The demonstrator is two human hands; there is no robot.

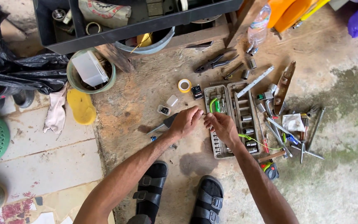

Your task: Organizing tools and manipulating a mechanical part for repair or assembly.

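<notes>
Two bare hands meet over a worn wooden board (pixel 146 95) laid on the concrete floor, above a pair of black sandals (pixel 179 199). Biggest of what lies about is the dark crate (pixel 54 29) at the top edge, then the crumpled black plastic sheeting (pixel 17 70) to the left and the round green bucket (pixel 76 79) with a white box-shaped container in it. A yellow pad lies just beside that bucket. Right of the hands sits an open grey socket set case (pixel 233 120), sockets in its rows and a green looped cord (pixel 214 104) in its upper part. The left hand (pixel 184 122) is curled, thumb and fingertips pinched toward the right hand (pixel 222 126), which is likewise half closed, fingertips nearly touching the other's. Something tiny may be held between them; I cannot tell what. Smaller things: pliers (pixel 214 63) above the case, a roll of yellow tape (pixel 184 85), a small black square packet (pixel 197 91) beside it.
</notes>
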